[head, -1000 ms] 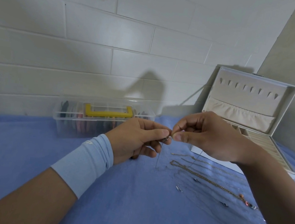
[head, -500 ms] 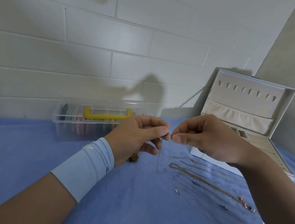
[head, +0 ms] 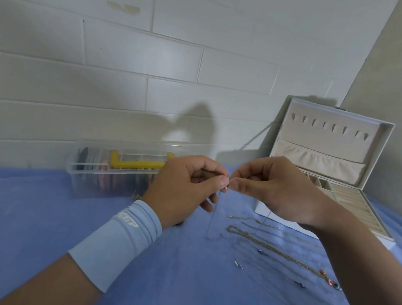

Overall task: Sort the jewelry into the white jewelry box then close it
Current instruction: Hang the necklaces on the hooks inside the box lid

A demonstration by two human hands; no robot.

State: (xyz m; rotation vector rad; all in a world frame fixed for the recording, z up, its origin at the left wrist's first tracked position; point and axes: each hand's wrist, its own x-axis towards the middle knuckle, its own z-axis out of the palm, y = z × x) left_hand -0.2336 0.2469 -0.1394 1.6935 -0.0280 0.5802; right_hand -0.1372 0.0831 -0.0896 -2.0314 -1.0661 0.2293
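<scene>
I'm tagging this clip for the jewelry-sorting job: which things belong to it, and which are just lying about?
Belongs to the job: open white jewelry box; thin chain pinched by left hand and right hand; gold chain and small pieces on the blue cloth.
Lying about: clear plastic box with yellow handle.

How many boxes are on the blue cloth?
2. The clear plastic box with a yellow handle sits left, against the wall; the white jewelry box stands open on the right. None seems hidden.
</scene>
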